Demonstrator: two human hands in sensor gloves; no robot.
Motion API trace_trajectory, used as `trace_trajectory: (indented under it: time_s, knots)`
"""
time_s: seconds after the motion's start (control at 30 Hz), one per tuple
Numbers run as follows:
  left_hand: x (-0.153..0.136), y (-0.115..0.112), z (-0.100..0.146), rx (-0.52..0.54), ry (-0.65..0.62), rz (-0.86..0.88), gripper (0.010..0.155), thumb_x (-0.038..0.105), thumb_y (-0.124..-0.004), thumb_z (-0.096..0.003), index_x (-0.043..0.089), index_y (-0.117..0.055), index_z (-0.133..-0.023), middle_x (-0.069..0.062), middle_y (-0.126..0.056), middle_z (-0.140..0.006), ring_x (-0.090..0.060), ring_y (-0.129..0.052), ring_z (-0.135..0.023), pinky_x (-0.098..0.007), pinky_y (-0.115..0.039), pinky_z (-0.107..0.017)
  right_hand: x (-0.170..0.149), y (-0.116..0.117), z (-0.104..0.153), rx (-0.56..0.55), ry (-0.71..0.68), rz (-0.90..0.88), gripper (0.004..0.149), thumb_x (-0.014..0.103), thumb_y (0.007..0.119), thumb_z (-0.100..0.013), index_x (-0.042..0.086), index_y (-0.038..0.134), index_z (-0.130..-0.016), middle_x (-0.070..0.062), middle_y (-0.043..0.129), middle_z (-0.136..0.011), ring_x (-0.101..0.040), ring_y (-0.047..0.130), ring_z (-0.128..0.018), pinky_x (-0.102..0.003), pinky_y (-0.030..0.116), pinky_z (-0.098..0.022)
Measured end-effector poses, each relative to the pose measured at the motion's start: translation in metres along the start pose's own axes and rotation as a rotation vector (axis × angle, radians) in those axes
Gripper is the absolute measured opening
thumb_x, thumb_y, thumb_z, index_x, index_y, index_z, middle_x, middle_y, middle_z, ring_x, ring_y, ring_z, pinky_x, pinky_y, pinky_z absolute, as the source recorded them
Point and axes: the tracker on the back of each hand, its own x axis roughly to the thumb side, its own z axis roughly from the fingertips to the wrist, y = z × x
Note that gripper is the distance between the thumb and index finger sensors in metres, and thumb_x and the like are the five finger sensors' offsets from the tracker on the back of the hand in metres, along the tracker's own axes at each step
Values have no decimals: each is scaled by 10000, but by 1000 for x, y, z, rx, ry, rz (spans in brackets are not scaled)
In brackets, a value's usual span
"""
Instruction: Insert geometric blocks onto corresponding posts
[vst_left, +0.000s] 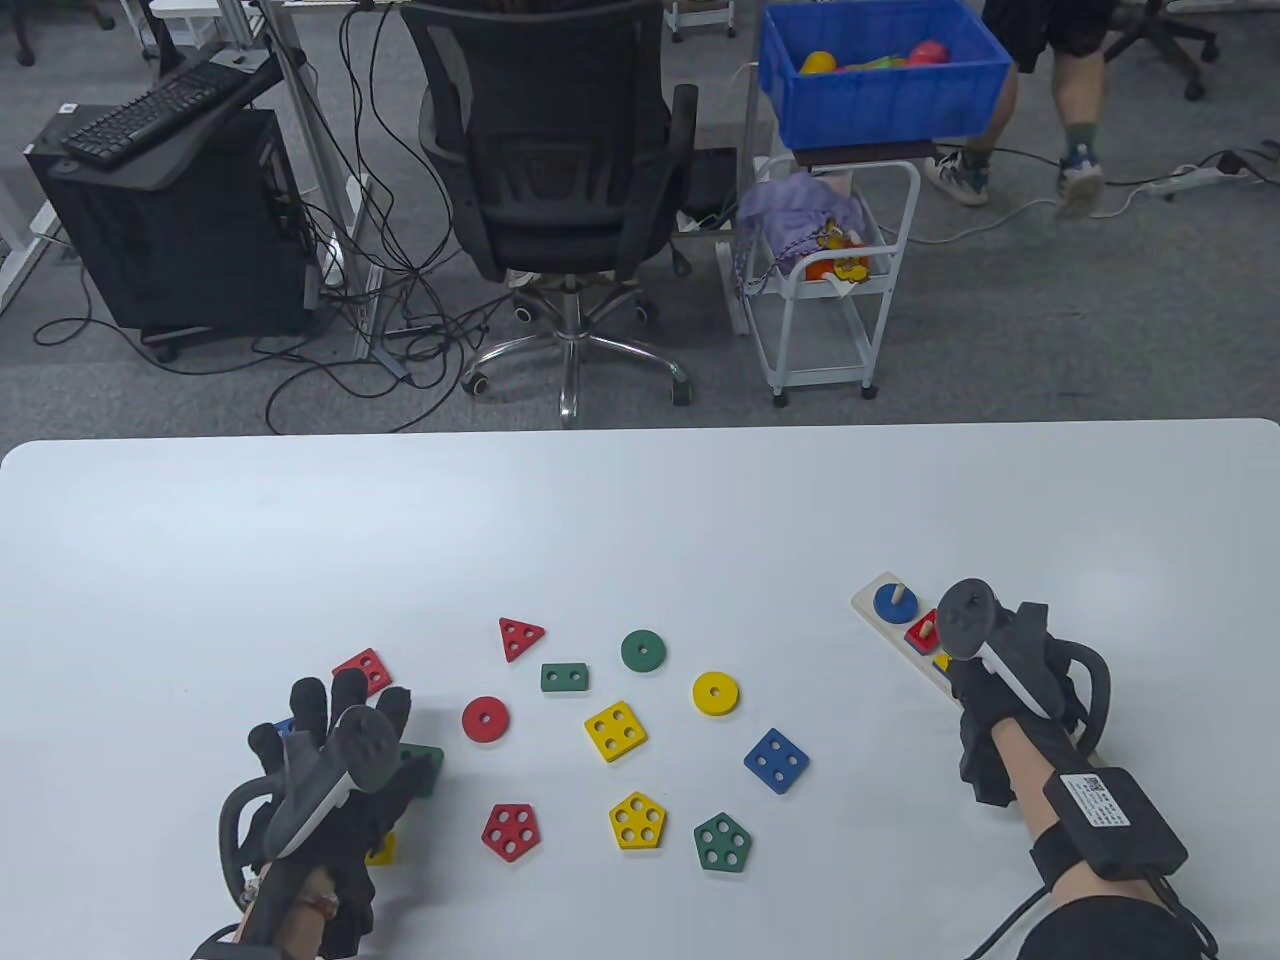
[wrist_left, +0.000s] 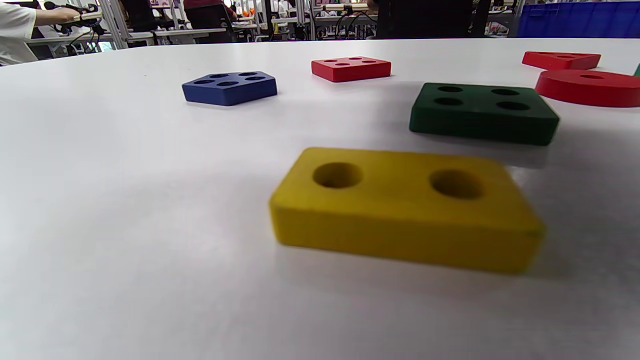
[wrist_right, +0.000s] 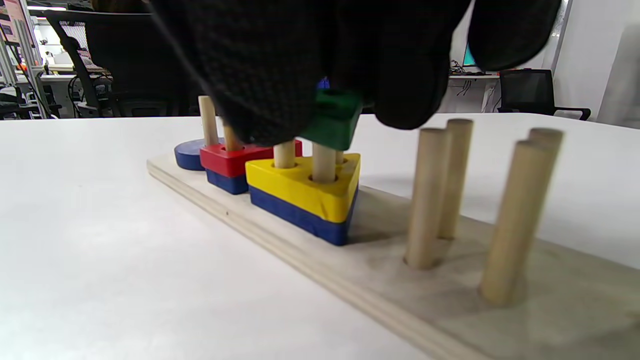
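Misalignment threatens: right hand (wrist_right: 350, 60) pinches a green wooden triangular block (wrist_right: 332, 122) tilted over the three wooden posts (wrist_right: 323, 162), so it could jam; left hand (vst_left: 330, 760) hovers spread.

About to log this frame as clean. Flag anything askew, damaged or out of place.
One thing only: the green block that the right hand holds sits tilted over the triangle posts, above the yellow triangle, not yet seated. The loose blocks on the table lie flat and look undamaged.
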Motion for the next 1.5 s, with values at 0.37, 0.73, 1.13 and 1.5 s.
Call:
trace_trajectory:
  time_s: [0.37, 0.73, 1.13, 1.5]
  knots:
    - [0, 0, 0, -2, -1, -3, 764, 750, -532, -350, 593, -256, -1045, 214, -4, -1167, -197, 20, -1116, -596, -101, -801, 22, -8, 31, -45, -171, -25, 661, 351, 893, -413, 177, 638, -997, -149, 686, -1036, -402, 808, -874, -660, 640, -637]
    - [1, 0, 0, 0, -5, 0, 762, 750, -532, -350, 595, -258, -1044, 215, -2, -1166, -195, 23, -1116, -597, -99, -800, 89, 9, 87, 50, -481, 25, 636, 433, 833, -442, 163, 660, -990, -149, 772, -976, -393, 870, -809, -676, 645, -611]
    - [1, -1, 0, 5, -10, 6, 763, 749, -533, -350, 594, -258, -1045, 217, -2, -1167, -195, 25, -1116, -597, -97, -800, 123, 46, 119, 81, -539, 164, 694, 507, 823, -427, 153, 657, -1001, -154, 783, -976, -404, 872, -815, -691, 636, -610]
    - [1, -1, 0, 6, -9, 7, 763, 749, -533, -350, 595, -257, -1044, 218, -1, -1166, -194, 25, -1116, -595, -96, -801, 124, 47, 120, -22, -586, 174, 609, 416, 885, -411, 169, 725, -945, -139, 867, -900, -373, 939, -733, -654, 693, -587]
